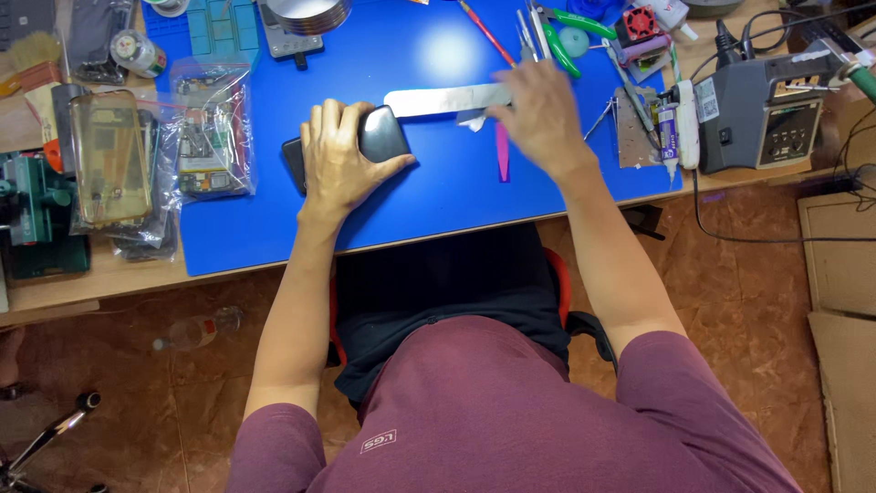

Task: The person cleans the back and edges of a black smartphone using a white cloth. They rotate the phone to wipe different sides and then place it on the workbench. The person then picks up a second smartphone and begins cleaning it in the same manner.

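Left hand (339, 162) clamps flat black glossy smartphone (379, 137) to blue silicone mat (429, 196); likely slick, fragile, so hold its edges. Right hand (540, 117) blurred, grip unclear.

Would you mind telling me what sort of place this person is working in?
Most likely a phone repair bench. The left hand presses a dark phone on a blue work mat, a soldering station stands to the right, and bagged phone parts lie to the left.

Bare blue mat (438, 196) before phone (379, 137)
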